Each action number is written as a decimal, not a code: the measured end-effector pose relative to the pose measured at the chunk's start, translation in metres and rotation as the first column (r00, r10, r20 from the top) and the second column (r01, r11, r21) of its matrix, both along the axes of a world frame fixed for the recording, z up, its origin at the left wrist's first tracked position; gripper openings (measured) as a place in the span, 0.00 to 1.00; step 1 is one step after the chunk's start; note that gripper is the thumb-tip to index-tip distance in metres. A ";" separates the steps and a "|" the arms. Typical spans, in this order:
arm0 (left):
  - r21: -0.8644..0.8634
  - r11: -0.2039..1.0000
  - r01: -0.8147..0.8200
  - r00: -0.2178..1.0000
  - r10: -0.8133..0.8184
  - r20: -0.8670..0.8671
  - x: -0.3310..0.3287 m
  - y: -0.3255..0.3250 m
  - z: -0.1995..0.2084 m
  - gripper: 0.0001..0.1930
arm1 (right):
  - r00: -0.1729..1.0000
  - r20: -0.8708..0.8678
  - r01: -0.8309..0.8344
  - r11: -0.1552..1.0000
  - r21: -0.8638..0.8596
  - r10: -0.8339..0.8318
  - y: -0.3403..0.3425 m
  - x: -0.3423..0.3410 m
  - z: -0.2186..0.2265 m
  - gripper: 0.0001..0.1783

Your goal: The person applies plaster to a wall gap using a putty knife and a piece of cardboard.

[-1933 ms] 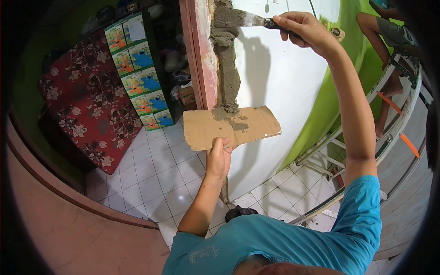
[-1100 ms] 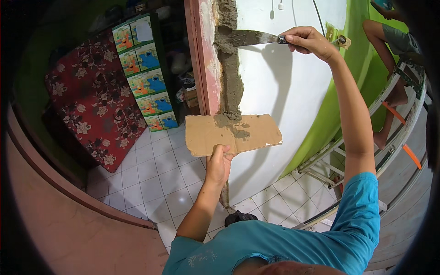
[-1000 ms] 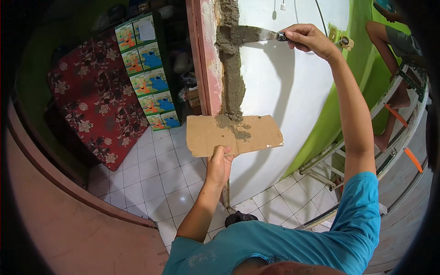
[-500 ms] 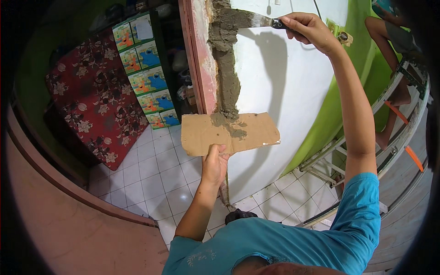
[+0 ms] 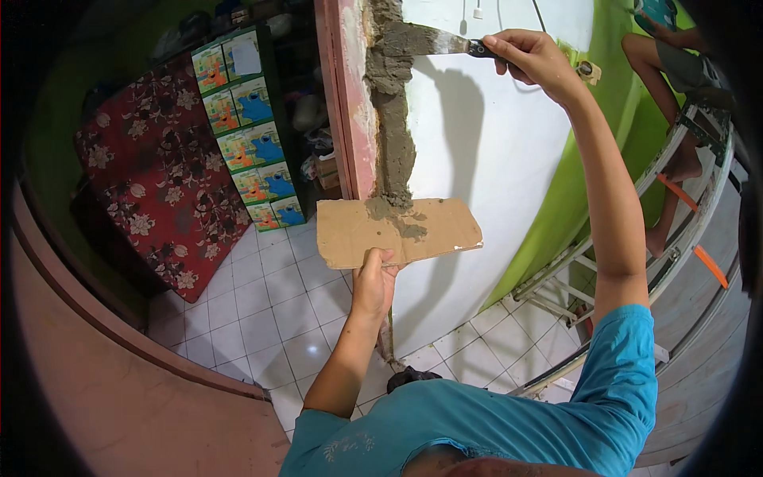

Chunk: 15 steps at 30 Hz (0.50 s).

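My right hand (image 5: 524, 62) is closed round the dark handle of a putty knife (image 5: 451, 43). Its blade, smeared with grey mortar, lies against the wet mortar strip (image 5: 395, 111) that runs down the wall edge beside the pink door frame (image 5: 337, 103). Lower down, my left hand (image 5: 373, 282) grips the near edge of a piece of cardboard (image 5: 445, 230), thumb on top. The cardboard is held roughly flat under the strip's lower end, with its far edge at the wall. Some mortar smears (image 5: 409, 230) lie on it.
A white wall (image 5: 453, 151) stands right of the strip. On the right is a ladder (image 5: 675, 215), with another person's bare legs (image 5: 668, 87) on it. A drawer cabinet (image 5: 258, 143) and a red floral mattress-like panel (image 5: 159, 175) stand left, above white floor tiles (image 5: 262, 294).
The putty knife and my right hand have moved slightly down along the mortar strip. The cardboard stays almost in place; the whole view has shifted a little.
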<state>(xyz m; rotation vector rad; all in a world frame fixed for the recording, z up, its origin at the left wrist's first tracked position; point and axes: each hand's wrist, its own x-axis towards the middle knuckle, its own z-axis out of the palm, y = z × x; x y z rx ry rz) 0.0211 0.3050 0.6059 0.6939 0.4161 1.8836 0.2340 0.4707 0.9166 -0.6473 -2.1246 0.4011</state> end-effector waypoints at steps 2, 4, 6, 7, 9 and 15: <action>0.008 1.000 0.004 1.000 -0.004 -0.001 -0.001 0.005 -0.004 0.24 | 1.000 0.000 0.010 1.000 -0.013 -0.010 -0.006 -0.001 0.006 0.23; -0.001 1.000 0.016 1.000 -0.016 -0.003 -0.002 0.003 -0.005 0.24 | 1.000 -0.015 -0.007 0.999 -0.053 0.006 -0.005 0.001 0.002 0.20; -0.004 1.000 0.023 1.000 -0.023 0.002 -0.002 0.002 -0.007 0.24 | 1.000 -0.009 0.008 0.998 -0.055 -0.009 -0.010 0.002 0.003 0.20; -0.008 1.000 0.022 1.000 -0.022 0.007 -0.002 0.003 -0.009 0.25 | 1.000 -0.008 0.022 0.998 -0.058 -0.023 -0.013 0.002 0.003 0.20; -0.009 1.000 0.021 1.000 -0.020 0.014 -0.002 0.004 -0.010 0.26 | 1.000 -0.003 0.030 0.999 -0.044 -0.030 -0.017 0.003 0.002 0.20; 0.005 0.999 0.033 0.999 -0.033 0.006 -0.003 0.005 -0.009 0.28 | 1.000 -0.019 0.003 0.999 -0.038 -0.004 -0.021 0.005 0.002 0.21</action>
